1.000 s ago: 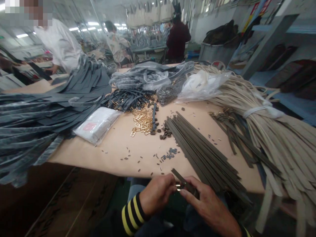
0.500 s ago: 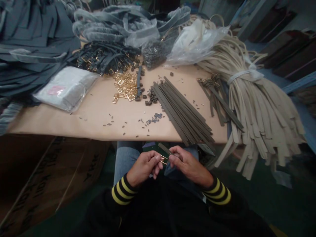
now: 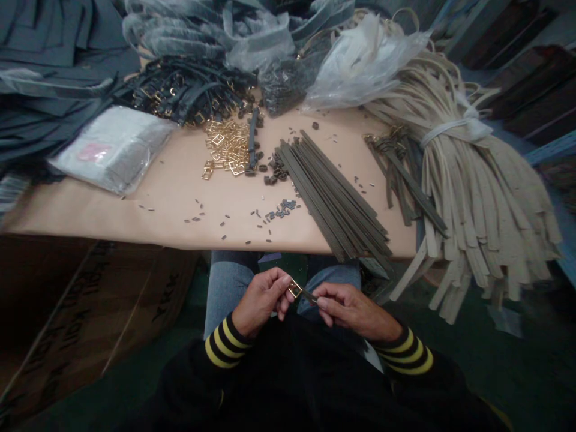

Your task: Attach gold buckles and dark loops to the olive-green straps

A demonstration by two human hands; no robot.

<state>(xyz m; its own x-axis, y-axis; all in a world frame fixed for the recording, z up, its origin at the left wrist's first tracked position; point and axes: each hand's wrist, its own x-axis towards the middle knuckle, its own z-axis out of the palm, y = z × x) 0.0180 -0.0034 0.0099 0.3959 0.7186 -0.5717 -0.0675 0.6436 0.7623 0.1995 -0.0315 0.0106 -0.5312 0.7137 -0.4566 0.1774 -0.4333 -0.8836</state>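
Observation:
My left hand [image 3: 265,299] pinches a gold-coloured buckle [image 3: 294,289] between thumb and fingers, in front of the table edge above my lap. A dark olive strap [image 3: 309,296] runs from the buckle to my right hand [image 3: 348,306], whose thumb and forefinger are closed on it. The strap meets the buckle's frame; whether it passes fully through is too small to tell. On the table ahead lie a heap of gold buckles [image 3: 227,147] and a bundle of olive straps [image 3: 335,201].
Small dark loops [image 3: 276,170] and tiny scattered pieces [image 3: 283,208] lie mid-table. A plastic-wrapped packet [image 3: 112,147] is at left, dark buckled straps [image 3: 189,90] behind it. Long beige straps [image 3: 486,198] hang over the right edge. A cardboard box [image 3: 130,306] stands below left.
My right hand has moved a little right, away from my left. The strap end, earlier pointing up above the buckle, now lies in line between buckle and right hand.

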